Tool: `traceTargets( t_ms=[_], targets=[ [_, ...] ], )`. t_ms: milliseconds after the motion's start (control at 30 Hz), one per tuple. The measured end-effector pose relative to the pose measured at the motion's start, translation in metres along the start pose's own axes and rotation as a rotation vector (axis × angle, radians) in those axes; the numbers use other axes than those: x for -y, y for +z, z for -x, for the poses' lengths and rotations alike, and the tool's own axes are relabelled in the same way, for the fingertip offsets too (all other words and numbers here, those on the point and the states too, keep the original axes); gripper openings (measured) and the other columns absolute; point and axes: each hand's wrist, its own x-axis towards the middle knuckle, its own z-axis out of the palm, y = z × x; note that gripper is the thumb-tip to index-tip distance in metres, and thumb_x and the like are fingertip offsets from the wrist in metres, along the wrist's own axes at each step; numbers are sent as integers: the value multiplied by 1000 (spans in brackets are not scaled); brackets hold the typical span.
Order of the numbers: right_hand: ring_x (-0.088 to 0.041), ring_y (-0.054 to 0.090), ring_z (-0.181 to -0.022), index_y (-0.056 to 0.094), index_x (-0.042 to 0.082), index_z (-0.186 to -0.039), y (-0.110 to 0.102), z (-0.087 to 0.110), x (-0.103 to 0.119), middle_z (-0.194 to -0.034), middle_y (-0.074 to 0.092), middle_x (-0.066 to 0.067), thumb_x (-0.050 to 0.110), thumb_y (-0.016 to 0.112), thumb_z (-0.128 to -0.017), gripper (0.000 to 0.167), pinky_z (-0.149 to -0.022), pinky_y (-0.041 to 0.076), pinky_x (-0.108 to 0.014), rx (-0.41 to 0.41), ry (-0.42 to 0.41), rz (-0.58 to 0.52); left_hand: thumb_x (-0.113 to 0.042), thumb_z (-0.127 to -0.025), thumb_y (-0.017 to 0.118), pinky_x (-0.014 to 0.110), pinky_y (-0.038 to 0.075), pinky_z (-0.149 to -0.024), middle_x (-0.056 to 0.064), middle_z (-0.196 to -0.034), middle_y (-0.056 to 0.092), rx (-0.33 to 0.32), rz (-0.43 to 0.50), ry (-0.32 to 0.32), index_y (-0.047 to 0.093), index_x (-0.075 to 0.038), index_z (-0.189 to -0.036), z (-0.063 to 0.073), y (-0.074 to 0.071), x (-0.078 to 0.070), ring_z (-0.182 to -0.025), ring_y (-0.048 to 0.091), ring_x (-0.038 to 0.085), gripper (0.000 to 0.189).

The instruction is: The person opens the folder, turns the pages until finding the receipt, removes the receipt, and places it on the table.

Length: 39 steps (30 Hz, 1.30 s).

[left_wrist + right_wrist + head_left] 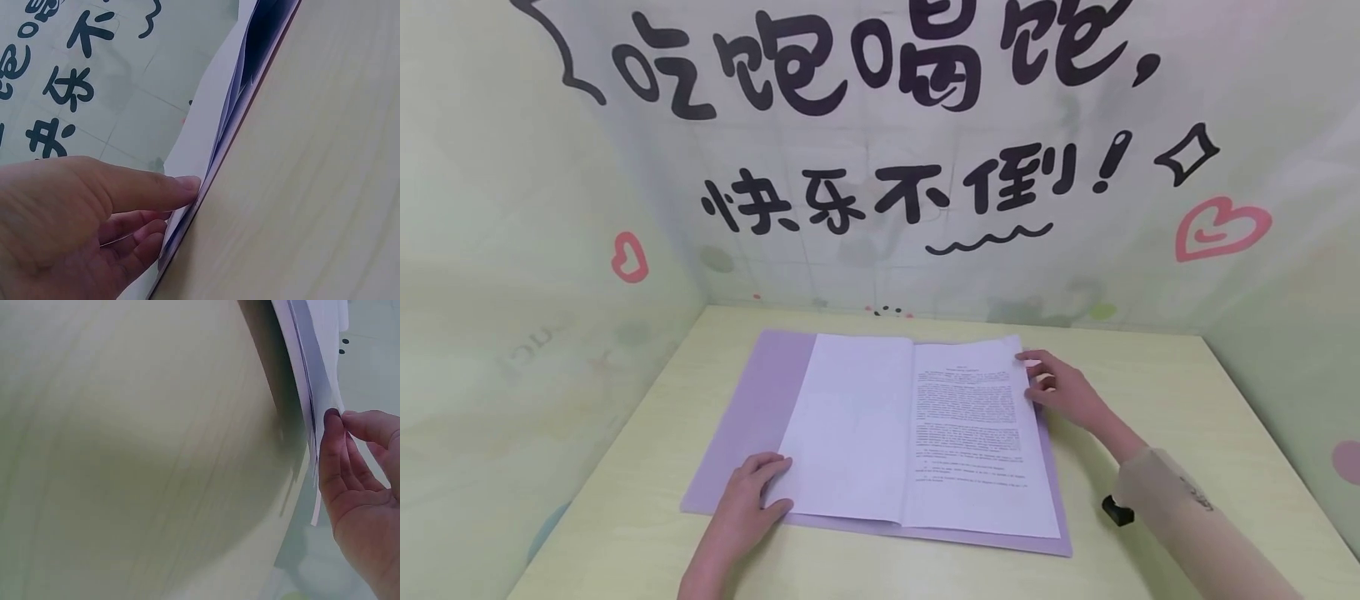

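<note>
A purple folder (pixel 775 392) lies spread on the table, with white sheets inside. Its left page (pixel 850 425) is blank; the right page (pixel 970 408) carries printed text too small to read. My left hand (pixel 747 496) rests at the lower left edge of the blank page, its thumb (pixel 187 187) pressing on the paper. At the upper right, my right hand (pixel 1063 392) pinches the edge of the printed page between thumb and index finger. In the right wrist view, that sheet (pixel 322 369) stands slightly raised from the ones beneath.
The pale wooden table (pixel 1142 392) extends around the folder. Behind it hangs a white backdrop (pixel 880 275) with black lettering and pink hearts; similar sheeting stands at both sides. A small black object (pixel 1117 510) shows beside the right sleeve (pixel 1195 525).
</note>
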Motion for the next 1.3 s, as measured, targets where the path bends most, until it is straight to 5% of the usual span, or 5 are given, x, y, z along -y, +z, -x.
traceTargets(
  t_ms=[167,800,1300],
  targets=[
    [-25,66,-89,61,-1,-124,-2,-1,6,-115,66,-22,-2,66,-88,37,-69,56,-19,-24,-24,63,-2,-75,79,54,45,-103,17,-126,59,-27,-13,27,66,1,-123,1,0,0,-120,55,39,49],
    [-21,62,-90,71,4,-107,-42,-34,61,-101,71,-10,-2,57,-91,22,-77,57,-26,20,-182,178,-2,-78,77,57,42,-107,18,-131,57,23,22,-17,64,2,-126,1,-2,-2,-125,52,42,50],
    [-18,62,-91,69,10,-100,-32,-74,119,-98,70,-6,2,60,-93,14,-79,58,-31,-19,-289,146,-2,-76,78,56,42,-109,17,-130,58,20,5,-35,65,1,-124,1,-3,-4,-124,52,41,50]
  ],
)
